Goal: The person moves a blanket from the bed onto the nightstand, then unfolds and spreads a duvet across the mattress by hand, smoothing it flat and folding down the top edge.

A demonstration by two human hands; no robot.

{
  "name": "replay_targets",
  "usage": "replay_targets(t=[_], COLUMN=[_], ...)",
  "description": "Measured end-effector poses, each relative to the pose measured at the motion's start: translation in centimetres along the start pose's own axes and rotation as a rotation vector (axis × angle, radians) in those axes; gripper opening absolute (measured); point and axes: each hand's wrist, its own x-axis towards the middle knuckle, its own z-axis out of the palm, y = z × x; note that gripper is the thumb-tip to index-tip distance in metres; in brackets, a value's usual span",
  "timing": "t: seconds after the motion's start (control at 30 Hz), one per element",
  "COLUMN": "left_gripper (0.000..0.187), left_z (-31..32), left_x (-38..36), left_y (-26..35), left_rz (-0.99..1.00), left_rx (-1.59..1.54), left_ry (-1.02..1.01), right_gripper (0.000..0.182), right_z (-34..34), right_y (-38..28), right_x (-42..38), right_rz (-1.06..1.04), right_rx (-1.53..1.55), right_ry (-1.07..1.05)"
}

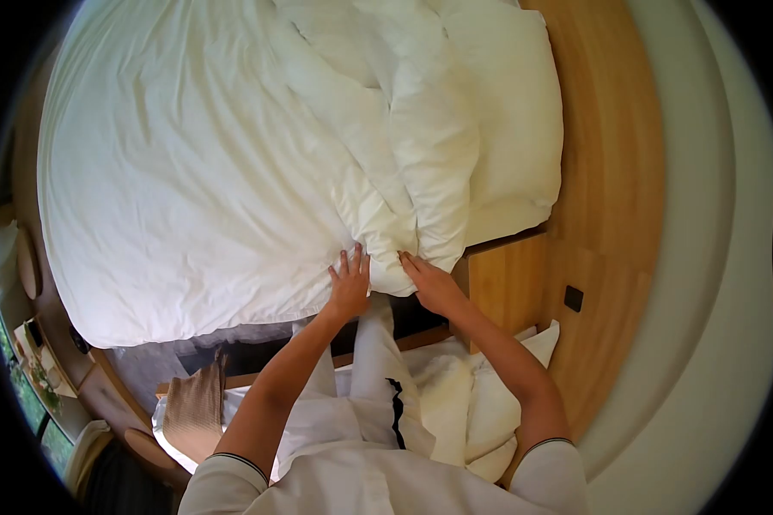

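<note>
A rumpled white duvet (pixel 206 189) covers most of the bed, with a thick fold of it bunched toward the right side. My left hand (pixel 349 285) lies on the duvet near the bed's front edge, its fingers stretched out and apart. Just to the right, my right hand (pixel 431 283) has its fingers closed on the bunched corner of the duvet; the thumb is partly hidden. Between the two hands, a puffed piece of the fabric hangs at the edge.
A white pillow (pixel 511 120) lies at the head end, against a wooden headboard (pixel 614 129). Close to my right forearm stands a wooden nightstand (pixel 507 279). Behind my legs, a second bed holds white bedding (pixel 445 396) and a brown cloth (pixel 195 408).
</note>
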Motion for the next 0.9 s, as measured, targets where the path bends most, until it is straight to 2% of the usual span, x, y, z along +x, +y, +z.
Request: replay_targets(t=[0.03,0.07,0.1,0.13,0.2,0.27,0.33,0.37,0.43,0.47,0.53,0.6,0.63,0.67,0.7,0.73,0.77,0.83,0.87,0.9], left_gripper=[0.113,0.1,0.1,0.092,0.056,0.044,0.048,0.048,0.069,0.069,0.085,0.104,0.113,0.116,0.12,0.106,0.106,0.073,0.073,0.06], left_z=[0.8,-2.1,-3.5,-4.8,-7.9,-14.6,-18.1,-19.0,-20.8,-22.2,-24.4,-25.9,-25.9,-26.1,-26.1,-26.3,-25.7,-23.9,-23.1,-22.4], left_x=[0.9,1.0,2.7,4.6,6.8,8.8,12.4,15.0,20.2,22.3,26.0,29.5,31.2,32.1,32.4,31.9,32.2,32.7,32.4,32.1], left_y=[-0.2,0.3,0.2,-0.3,1.8,7.6,12.9,14.5,17.2,18.1,19.4,16.8,14.4,12.0,10.3,10.0,10.3,9.8,10.3,11.0], left_rz=[-0.028,-0.065,-0.069,-0.097,-0.082,0.024,0.15,0.144,0.447,0.439,0.209,-0.031,-0.185,-0.32,-0.394,-0.395,-0.4,-0.313,-0.318,-0.237], left_rx=[0.017,-0.009,-0.004,-0.202,-0.405,-0.606,-0.463,-0.453,0.121,0.129,0.404,0.357,0.397,0.35,0.337,0.325,0.336,0.427,0.43,0.409], left_ry=[-0.078,-0.095,-0.091,-0.073,0.228,0.509,0.724,0.724,0.687,0.686,0.654,0.654,0.527,0.318,0.164,0.136,0.135,0.128,0.124,0.127], right_gripper=[0.074,0.075,0.076,0.076,0.077,0.078,0.085,0.085,0.09,0.09,0.099,0.101,0.104,0.105,0.105,0.103,0.102,0.099,0.1,0.101], right_z=[-0.6,-2.6,-4.6,-6.1,-9.0,-14.2,-16.3,-17.7,-21.0,-21.6,-22.0,-22.2,-22.3,-22.4,-22.8,-23.0,-23.5,-23.8,-23.3,-24.0], right_y=[1.3,2.2,3.7,5.9,10.7,13.8,18.4,19.6,21.6,23.4,26.9,27.9,28.2,28.8,28.8,28.4,28.4,29.1,30.4,30.5], right_x=[-0.1,0.5,1.3,2.2,4.4,7.2,10.2,10.8,12.0,12.6,13.1,13.9,14.4,15.0,15.7,16.1,16.3,17.5,18.3,18.8], right_rz=[-0.005,-0.013,-0.019,-0.024,-0.029,-0.051,0.017,0.01,0.146,0.138,0.023,0.039,0.053,0.039,0.031,0.055,0.08,0.077,0.041,0.002], right_rx=[0.004,0.031,0.057,0.062,0.144,0.022,-0.186,-0.178,-0.586,-0.579,-0.552,-0.522,-0.503,-0.481,-0.474,-0.464,-0.451,-0.414,-0.375,-0.337], right_ry=[0.007,-0.099,-0.207,-0.205,-0.069,0.034,0.112,0.115,0.197,0.2,0.083,0.042,0.0,-0.006,0.001,-0.045,-0.09,-0.106,0.011,0.125])
